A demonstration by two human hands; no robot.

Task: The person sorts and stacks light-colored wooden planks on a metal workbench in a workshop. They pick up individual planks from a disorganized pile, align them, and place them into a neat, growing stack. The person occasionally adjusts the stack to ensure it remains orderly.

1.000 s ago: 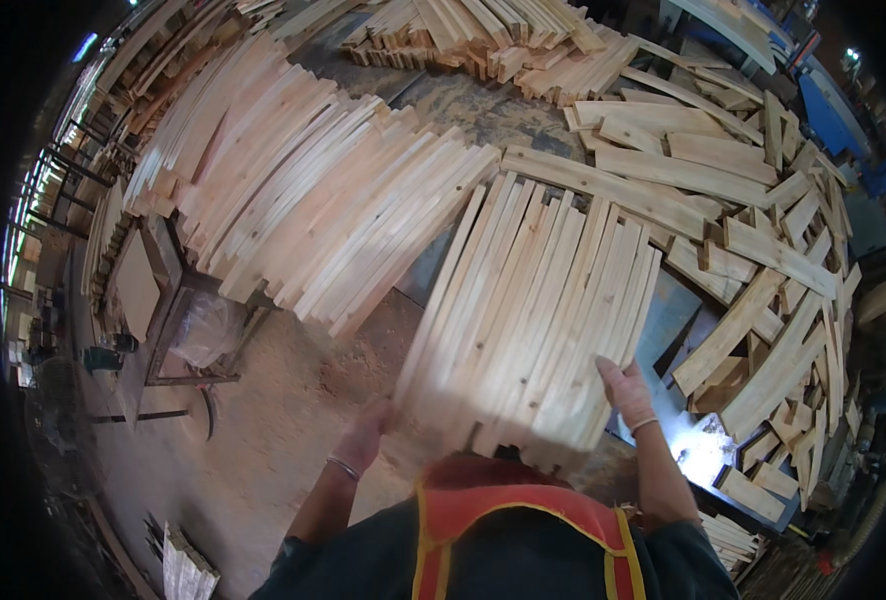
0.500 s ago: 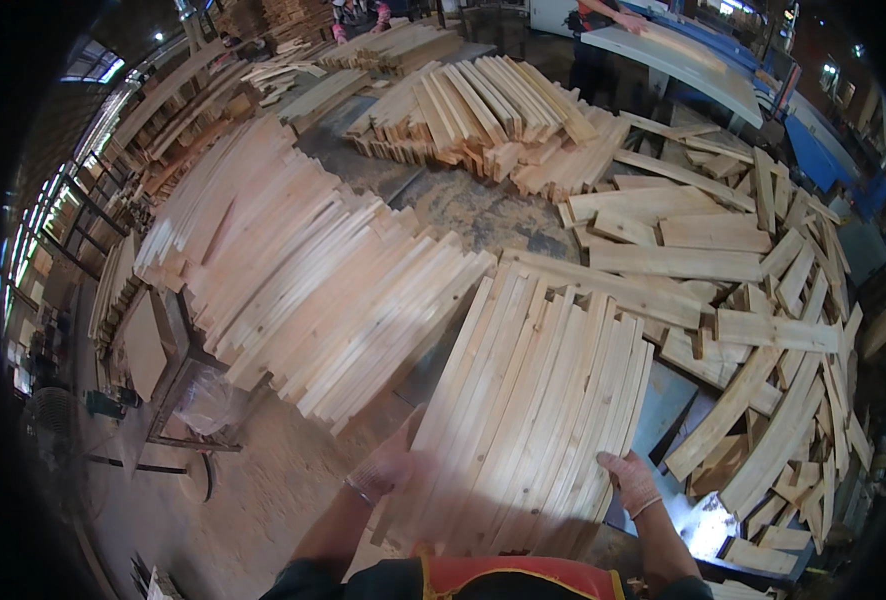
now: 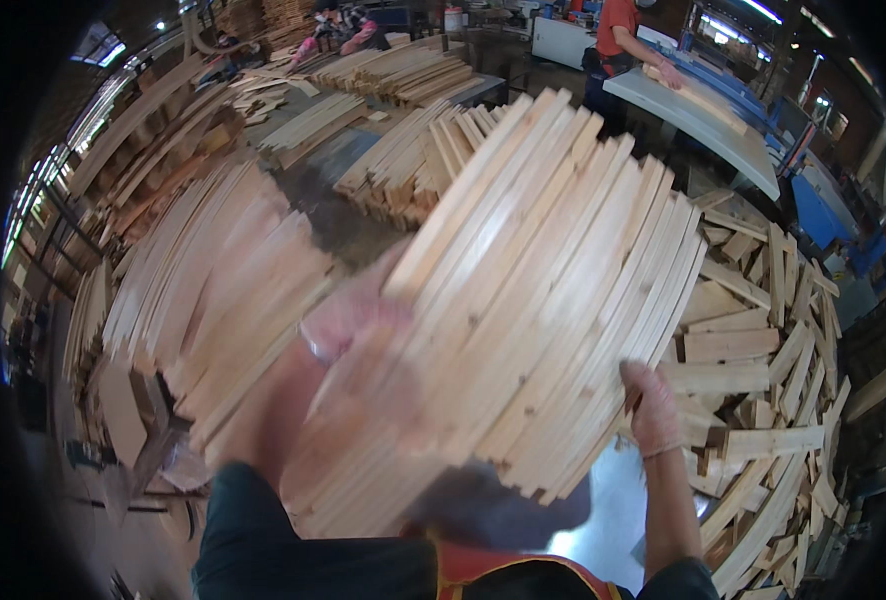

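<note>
Between my two hands a wide row of pale wooden strips (image 3: 543,290) is raised off the surface below, squeezed together side by side and tilted. Gloved and slightly blurred, my left hand (image 3: 363,312) grips the row's left edge. On the opposite edge, my right hand (image 3: 653,405) is closed with its thumb on top and its fingers partly hidden. Just left of my left forearm lies a long stack of similar strips (image 3: 233,250), partly covered by that hand and arm.
Loose offcuts (image 3: 733,345) lie in a jumbled heap on the right. Beyond the raised row sits another strip pile (image 3: 393,165), partly hidden. A person in a red shirt (image 3: 618,40) works at a pale machine table (image 3: 693,125) at the far right.
Both hands have lifted the row of strips up and away from me, and it now hides part of the far pile. My view has shifted slightly.
</note>
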